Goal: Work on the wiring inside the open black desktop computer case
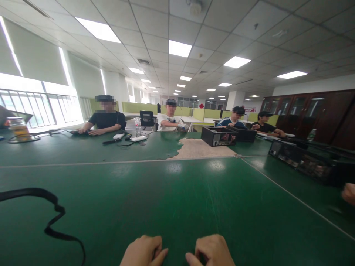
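Observation:
At the bottom edge of the head view, my left hand (145, 251) is low over the green tabletop (155, 199). Its fingers curl inward and its thumb points to the right. Across a small gap, my right hand (212, 249) mirrors it, with bent fingers and the thumb towards the left. Nothing shows in either loosely closed hand, though the palms face away from me. Nearest to my left hand is a black strap or cable (59, 218), lying in a bend to its left and not touching it.
Open black computer cases (212, 136) stand beyond a torn patch (201, 149) of the covering. Another dark case (310, 162) is at right, near a co-worker's hand (349, 194). White power strips (138, 139), a bottle (138, 127) and a jar (20, 129) lie further left. Several people sit opposite.

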Tool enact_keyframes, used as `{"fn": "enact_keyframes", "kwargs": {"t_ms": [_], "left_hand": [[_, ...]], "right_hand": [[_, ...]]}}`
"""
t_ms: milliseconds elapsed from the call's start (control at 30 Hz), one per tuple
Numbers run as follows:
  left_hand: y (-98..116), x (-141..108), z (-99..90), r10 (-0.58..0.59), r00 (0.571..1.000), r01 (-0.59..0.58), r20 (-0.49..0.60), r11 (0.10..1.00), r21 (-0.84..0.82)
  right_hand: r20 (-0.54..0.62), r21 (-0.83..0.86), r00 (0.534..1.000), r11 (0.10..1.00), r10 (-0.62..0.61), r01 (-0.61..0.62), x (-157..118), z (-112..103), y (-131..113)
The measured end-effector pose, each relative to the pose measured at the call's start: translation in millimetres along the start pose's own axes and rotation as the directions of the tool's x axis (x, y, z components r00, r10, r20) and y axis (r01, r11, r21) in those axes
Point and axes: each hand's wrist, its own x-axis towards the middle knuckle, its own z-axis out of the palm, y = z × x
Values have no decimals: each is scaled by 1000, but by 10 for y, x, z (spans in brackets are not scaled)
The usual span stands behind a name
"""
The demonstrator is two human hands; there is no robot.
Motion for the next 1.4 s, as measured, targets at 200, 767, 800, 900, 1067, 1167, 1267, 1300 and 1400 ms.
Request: {"fn": "enact_keyframes", "kwargs": {"t_ms": [200,767,800,900,1067,1167,1267,1300,1400], "left_hand": [[-27,19,-6,21,999,-20,45,999,-25],[-54,28,29,21,999,-19,34,999,-49],[-52,28,24,19,999,-17,39,999,-46],[-45,24,12,17,999,-16,41,999,-37],[-47,21,10,21,999,-20,48,999,-40],[-52,32,21,21,999,-20,36,999,-32],[-59,43,37,22,999,-21,34,999,-29],[-61,44,42,24,999,-23,35,999,-29],[-61,42,46,24,999,-23,34,999,-30]], "right_hand": [[20,-142,994,985,106,-102,24,-54,35],[36,-69,997,996,63,-60,33,-38,43],[28,-66,998,996,62,-60,33,-32,46],[26,-73,998,996,60,-58,25,-10,50],[12,-54,999,997,52,-51,12,0,41],[31,-57,999,998,36,-34,20,-7,45],[23,-44,999,998,33,-32,28,-2,57],[24,-47,999,998,32,-31,29,2,61],[35,-50,999,998,31,-29,29,6,69]]}}
